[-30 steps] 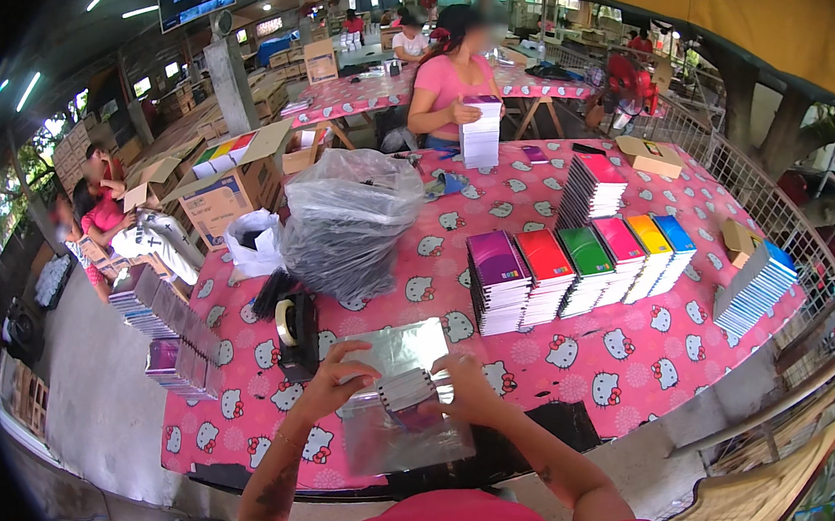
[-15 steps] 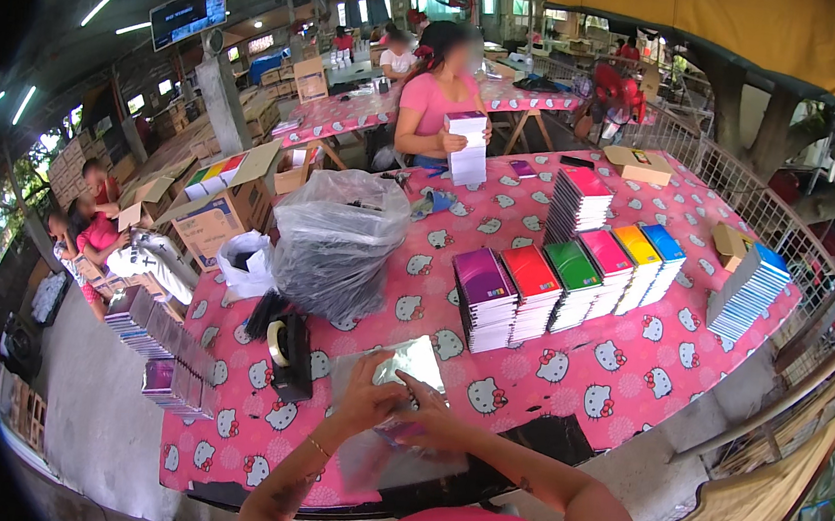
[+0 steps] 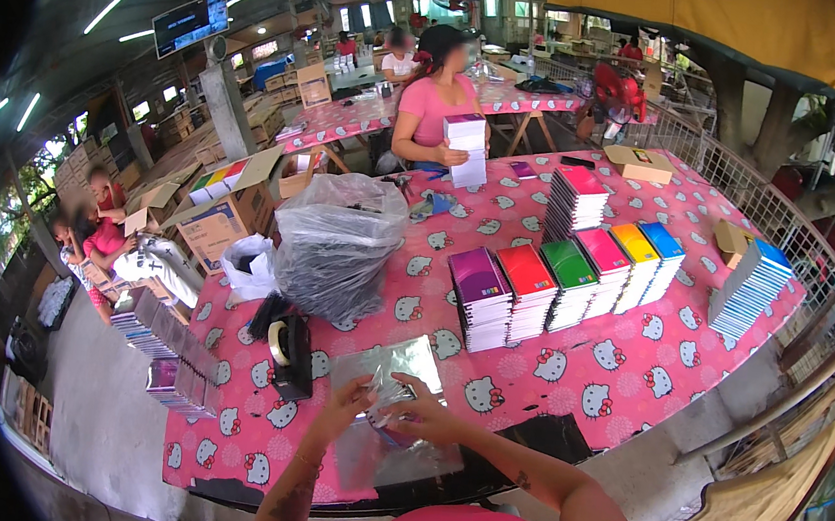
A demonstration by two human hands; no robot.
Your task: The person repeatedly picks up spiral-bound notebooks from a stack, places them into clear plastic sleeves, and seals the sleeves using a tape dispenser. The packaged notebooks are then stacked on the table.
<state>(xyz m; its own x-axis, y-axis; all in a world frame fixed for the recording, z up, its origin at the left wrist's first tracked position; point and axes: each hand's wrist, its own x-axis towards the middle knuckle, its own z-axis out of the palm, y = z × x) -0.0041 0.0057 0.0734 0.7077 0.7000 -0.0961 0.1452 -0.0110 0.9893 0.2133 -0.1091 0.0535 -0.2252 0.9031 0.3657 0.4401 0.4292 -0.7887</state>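
Note:
At the near edge of the table, both hands are on thin clear plastic that looks like a bag (image 3: 388, 383). My left hand (image 3: 341, 406) pinches its left side with the fingertips. Across from it, my right hand (image 3: 428, 414) has its fingers bent onto the right side of the plastic. More shiny clear plastic (image 3: 421, 357) lies flat just beyond the hands, and another clear piece (image 3: 423, 464) spreads below them. What lies under the plastic between my hands is hard to make out. A black tape dispenser (image 3: 293, 374) with a roll of tape stands left of my left hand.
Stacks of spiral notebooks with purple (image 3: 479, 275), red, green, pink, yellow and blue covers stand to the right. Blue notebooks (image 3: 751, 293) lean farther right. A large bag of dark contents (image 3: 338, 248) sits left. Across the table, a person (image 3: 442, 112) holds a notebook stack (image 3: 466, 150).
My hands have moved slightly apart, with the left shifting left and the plastic between them now crumpled and raised. The person across the table has turned the head slightly.

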